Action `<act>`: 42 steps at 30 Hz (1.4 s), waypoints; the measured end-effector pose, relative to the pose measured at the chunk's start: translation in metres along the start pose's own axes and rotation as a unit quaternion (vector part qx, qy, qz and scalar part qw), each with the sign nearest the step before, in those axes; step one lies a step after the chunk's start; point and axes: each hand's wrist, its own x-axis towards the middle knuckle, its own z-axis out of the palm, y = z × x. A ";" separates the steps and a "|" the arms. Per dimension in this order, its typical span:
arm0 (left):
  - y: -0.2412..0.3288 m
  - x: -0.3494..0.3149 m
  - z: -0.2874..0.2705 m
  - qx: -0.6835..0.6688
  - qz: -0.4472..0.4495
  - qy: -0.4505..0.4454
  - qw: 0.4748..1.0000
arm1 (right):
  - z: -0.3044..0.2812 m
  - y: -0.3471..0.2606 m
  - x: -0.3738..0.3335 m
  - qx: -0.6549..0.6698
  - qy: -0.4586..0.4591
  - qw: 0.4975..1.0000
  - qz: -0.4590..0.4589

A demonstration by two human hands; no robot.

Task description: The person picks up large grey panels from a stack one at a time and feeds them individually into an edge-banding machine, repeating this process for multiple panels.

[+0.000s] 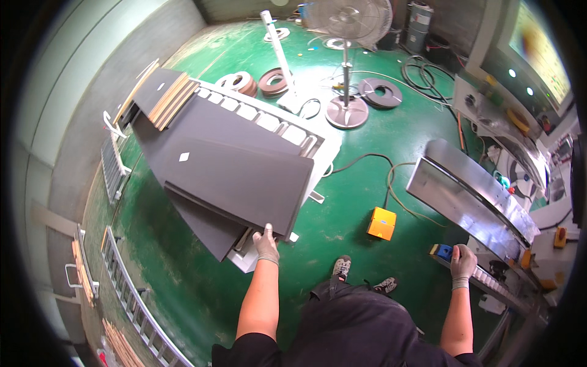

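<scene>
A standing fan (347, 37) on the green floor (342, 208), a yellow pedal box (381, 223), some tape rolls (380, 93)

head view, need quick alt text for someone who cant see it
A person's gloved left hand grips the near edge of the top dark grey panel on a stack lying on a roller cart, while the gloved right hand rests on a metal machine table. Between them, a yellow foot pedal sits on the green floor.
</scene>
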 end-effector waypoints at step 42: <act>-0.043 -0.116 -0.040 -0.173 -0.239 -0.160 0.942 | 0.138 -0.205 -0.050 0.538 -0.516 0.646 0.167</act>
